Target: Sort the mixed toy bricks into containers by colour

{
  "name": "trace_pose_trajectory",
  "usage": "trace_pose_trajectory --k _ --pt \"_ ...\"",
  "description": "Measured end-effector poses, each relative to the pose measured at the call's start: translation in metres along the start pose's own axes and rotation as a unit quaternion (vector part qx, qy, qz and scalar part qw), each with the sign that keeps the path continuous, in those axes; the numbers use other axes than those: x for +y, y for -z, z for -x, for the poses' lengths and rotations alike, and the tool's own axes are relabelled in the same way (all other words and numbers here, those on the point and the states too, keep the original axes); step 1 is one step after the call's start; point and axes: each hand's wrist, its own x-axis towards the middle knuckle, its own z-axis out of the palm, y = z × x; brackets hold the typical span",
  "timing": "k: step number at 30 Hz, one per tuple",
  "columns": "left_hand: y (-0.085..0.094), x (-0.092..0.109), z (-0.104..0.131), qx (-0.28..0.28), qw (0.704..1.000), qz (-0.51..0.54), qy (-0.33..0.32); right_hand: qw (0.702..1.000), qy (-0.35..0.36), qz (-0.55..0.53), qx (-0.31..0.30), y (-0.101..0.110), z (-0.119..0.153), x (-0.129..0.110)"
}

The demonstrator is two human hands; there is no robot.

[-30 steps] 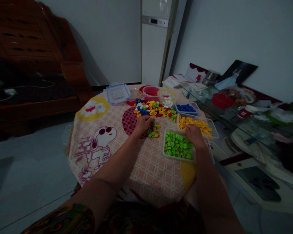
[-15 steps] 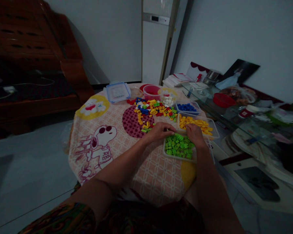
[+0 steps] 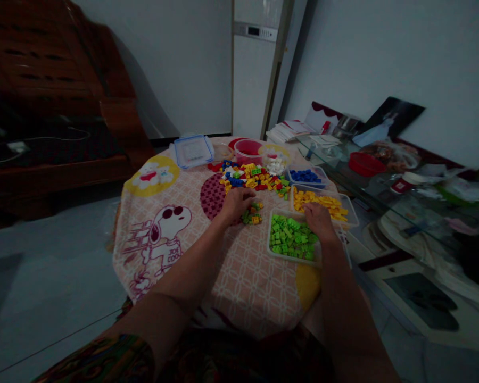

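My left hand (image 3: 238,204) is over the tablecloth with its fingers bent and slightly apart. It sits beside a small group of green and yellow toy bricks (image 3: 253,215) and in front of a mixed heap of bricks (image 3: 257,178). On the right, my right hand (image 3: 318,219) is closed at the fingertips above the far rim of a clear box (image 3: 281,257) filled with green bricks (image 3: 291,239). Whatever those fingertips hold is hidden. Just behind that hand stands a box of yellow bricks (image 3: 321,202).
Farther back are a tub of blue bricks (image 3: 305,175), white bricks (image 3: 276,166), a round pink-lined tub (image 3: 248,150) and a blue-edged lid (image 3: 193,151). A cluttered glass table (image 3: 343,178) stands right, holding a red bowl (image 3: 366,164).
My left hand has moved left from the green box to the loose bricks. The small group of bricks beside it has shifted right, toward me. My right hand has stayed at the box.
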Motion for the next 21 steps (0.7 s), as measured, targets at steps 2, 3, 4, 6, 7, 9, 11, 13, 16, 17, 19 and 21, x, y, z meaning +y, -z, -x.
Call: trace_pose_trajectory --k 2,3,4,6,7,9,11,13,16,17,19,21 --pt "0.0 -0.006 0.0 -0.029 0.999 -0.034 0.005 1.0 0.005 -0.002 0.001 -0.001 0.0 0.001" --pt "-0.002 -0.007 0.0 -0.043 0.998 -0.046 0.007 1.0 0.007 -0.003 0.002 -0.002 0.0 0.001" --pt "-0.004 -0.008 0.0 -0.052 0.997 -0.055 0.005 1.0 0.008 -0.004 0.004 -0.003 -0.001 0.002" --pt "-0.009 -0.01 0.0 -0.059 0.996 -0.062 0.001 1.0 0.007 -0.001 0.007 -0.003 0.0 0.002" --pt "-0.011 -0.01 0.0 -0.058 0.996 -0.062 -0.001 1.0 0.005 0.0 0.009 -0.003 0.0 0.001" --pt "-0.014 -0.011 0.0 -0.05 0.997 -0.051 -0.003 1.0 0.002 0.0 0.008 -0.002 0.0 0.001" --pt "-0.013 -0.011 0.0 -0.043 0.999 -0.023 0.0 1.0 0.003 -0.003 0.005 -0.001 0.001 0.0" --pt "-0.011 -0.011 -0.001 -0.036 0.999 0.013 -0.004 1.0 0.005 -0.005 0.003 -0.001 0.001 0.0" --pt "-0.007 -0.009 -0.001 -0.027 0.999 0.044 -0.013 1.0 0.006 -0.009 0.011 -0.002 0.001 0.001" --pt "-0.007 -0.007 -0.001 -0.026 0.998 0.048 -0.015 1.0 0.006 -0.01 0.015 -0.002 0.001 0.001" --pt "-0.007 -0.001 0.0 -0.032 0.998 0.055 -0.02 1.0 0.008 -0.011 0.023 -0.003 0.001 0.002" --pt "-0.009 0.006 0.002 -0.045 0.996 0.067 -0.035 1.0 0.011 -0.007 0.026 -0.003 0.001 0.002"
